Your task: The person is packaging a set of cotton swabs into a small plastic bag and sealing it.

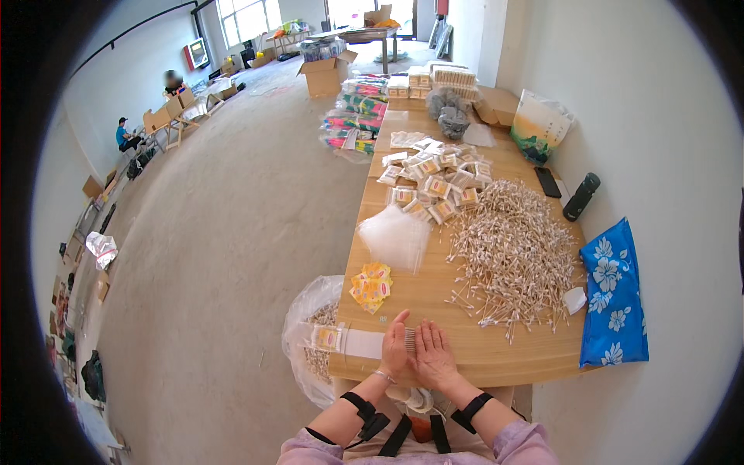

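Observation:
At the near edge of the wooden table, my left hand (394, 349) stands on its side with its fingers stretched out. My right hand (436, 353) lies palm down, its fingers straight. A row of cotton swabs (410, 339) sits between the two hands, partly hidden by them. Beside my left hand lies a white strip (363, 344), with a clear packet with a yellow card (327, 338) at its left end. Yellow printed cards (371, 287) lie in a small stack beyond my left hand. A large heap of loose cotton swabs (515, 256) spreads beyond my right hand.
Clear plastic bags (395, 239) and a pile of filled packets (434, 182) lie farther up the table. A blue flowered pouch (614, 294), black bottle (581, 197) and phone (547, 182) line the right side. A bag of swabs (314, 310) stands by the left edge.

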{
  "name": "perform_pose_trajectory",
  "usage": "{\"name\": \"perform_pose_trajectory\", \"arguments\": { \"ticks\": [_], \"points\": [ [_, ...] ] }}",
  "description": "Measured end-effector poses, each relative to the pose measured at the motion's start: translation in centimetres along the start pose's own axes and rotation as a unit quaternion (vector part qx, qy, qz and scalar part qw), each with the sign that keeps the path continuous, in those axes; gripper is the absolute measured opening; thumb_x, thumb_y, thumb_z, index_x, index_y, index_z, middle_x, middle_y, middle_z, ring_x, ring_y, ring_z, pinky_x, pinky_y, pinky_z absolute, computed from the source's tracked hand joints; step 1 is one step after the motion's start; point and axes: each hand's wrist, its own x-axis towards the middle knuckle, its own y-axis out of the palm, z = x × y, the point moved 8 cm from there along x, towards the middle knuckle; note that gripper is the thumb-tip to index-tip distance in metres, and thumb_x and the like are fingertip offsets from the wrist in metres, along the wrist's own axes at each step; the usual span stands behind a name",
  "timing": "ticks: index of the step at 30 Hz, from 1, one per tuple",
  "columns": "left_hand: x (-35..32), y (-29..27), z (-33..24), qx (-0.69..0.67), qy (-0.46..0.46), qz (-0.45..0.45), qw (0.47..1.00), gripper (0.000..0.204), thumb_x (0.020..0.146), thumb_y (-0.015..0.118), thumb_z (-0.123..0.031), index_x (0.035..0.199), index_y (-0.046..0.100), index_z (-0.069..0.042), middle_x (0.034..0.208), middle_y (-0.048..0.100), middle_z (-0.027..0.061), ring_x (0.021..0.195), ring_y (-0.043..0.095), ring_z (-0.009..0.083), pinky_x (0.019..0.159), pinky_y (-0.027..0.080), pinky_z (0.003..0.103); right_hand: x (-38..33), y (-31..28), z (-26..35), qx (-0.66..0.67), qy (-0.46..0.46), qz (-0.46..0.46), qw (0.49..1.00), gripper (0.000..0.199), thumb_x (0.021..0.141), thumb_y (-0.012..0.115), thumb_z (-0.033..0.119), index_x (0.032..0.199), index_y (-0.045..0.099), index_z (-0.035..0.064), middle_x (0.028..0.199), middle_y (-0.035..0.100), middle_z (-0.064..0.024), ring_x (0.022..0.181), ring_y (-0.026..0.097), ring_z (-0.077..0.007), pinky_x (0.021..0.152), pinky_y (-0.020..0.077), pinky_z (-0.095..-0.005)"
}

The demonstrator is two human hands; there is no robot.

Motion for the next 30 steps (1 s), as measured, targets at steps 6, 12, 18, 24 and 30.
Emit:
{"name": "perform_pose_trajectory", "arguments": {
  "ticks": [6,12,18,24,30],
  "points": [
    [0.4,-0.5,0.6,-0.022,0.000,-0.012,1.000,0.052,0.101,0.034,-0.037,0.132,0.045,0.004,0.133,0.049,0.0155,0.126,0.043,0.0213,0.107,0.030,0.032,0.3,-0.2,-0.8,0.091,0.049,-0.012,0.995,0.068,0.089,0.052,0.037,0.138,0.031,-0.0046,0.145,0.030,-0.0232,0.137,0.022,-0.0377,0.112,0.0159,-0.0497],
    [0.1,0.1,-0.2,0.008,-0.014,0.007,1.000,0.053,0.101,0.035,-0.040,0.131,0.046,0.003,0.132,0.050,0.0136,0.125,0.043,0.0202,0.106,0.031,0.031,1.7,-0.4,-1.6,0.272,0.057,-0.112,0.954,0.051,0.091,0.049,0.017,0.135,0.035,-0.0035,0.137,0.039,-0.0233,0.131,0.034,-0.0371,0.110,0.0238,-0.0455],
    [-0.1,-0.2,0.3,0.019,-0.023,0.015,0.999,0.053,0.101,0.035,-0.040,0.132,0.045,0.002,0.133,0.049,0.0136,0.124,0.044,0.0204,0.105,0.032,0.031,2.1,0.4,-3.7,0.504,0.188,-0.188,0.822,0.041,0.089,0.044,0.014,0.126,0.045,-0.0034,0.132,0.045,-0.0223,0.123,0.042,-0.0364,0.107,0.0306,-0.0404],
    [0.2,-0.1,1.0,-0.043,-0.022,-0.002,0.999,0.051,0.101,0.036,-0.036,0.131,0.046,0.004,0.132,0.051,0.0169,0.124,0.046,0.0236,0.104,0.033,0.031,1.7,0.2,-3.8,0.463,0.152,-0.168,0.857,0.048,0.089,0.046,0.017,0.132,0.040,-0.0047,0.139,0.039,-0.0232,0.130,0.035,-0.0367,0.109,0.0269,-0.0429],
    [0.5,-0.5,1.2,-0.033,-0.005,-0.015,0.999,0.050,0.102,0.035,-0.035,0.129,0.048,0.004,0.131,0.052,0.0167,0.124,0.045,0.0234,0.105,0.033,0.032,0.3,-0.1,-0.8,0.039,-0.005,0.030,0.999,0.073,0.089,0.050,0.040,0.139,0.027,-0.0079,0.147,0.024,-0.0246,0.140,0.017,-0.0378,0.114,0.0130,-0.0488]
  ]
}}
